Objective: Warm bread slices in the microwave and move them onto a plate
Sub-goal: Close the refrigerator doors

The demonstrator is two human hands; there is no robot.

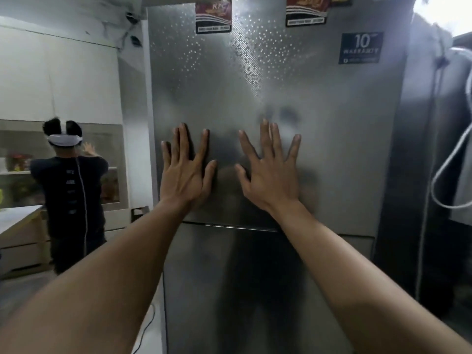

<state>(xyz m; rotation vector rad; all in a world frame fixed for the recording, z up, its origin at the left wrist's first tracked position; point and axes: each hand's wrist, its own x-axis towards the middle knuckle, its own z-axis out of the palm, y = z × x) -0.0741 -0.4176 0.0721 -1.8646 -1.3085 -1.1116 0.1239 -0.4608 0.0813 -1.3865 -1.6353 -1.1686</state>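
At the far left edge, a pale worktop comes into the view with drawers under it. Beside it a second person in a dark shirt stands with the back to the camera, wearing a white headset, one hand raised toward a wall niche with blurred colourful packages. The floor between this person and the refrigerator is a narrow open strip.

The refrigerator fills the middle. Its metal door is brushed grey with a pattern of small shiny dots in the upper part. A horizontal seam divides the upper door from the lower one.

Both bare forearms reach forward and up from the bottom corners. The left hand is flat with the fingers straight and spread, palm toward the upper door, just above the seam. The right hand is near it in the same pose, also flat and holding nothing. I cannot tell if the palms really touch the metal.

Two red KFC magnets stick at the top edge, and a dark warranty sticker is to the right. A white cord hangs in a loop at the right edge.

Where the bread slices, the microwave and the plate are, this view does not tell.
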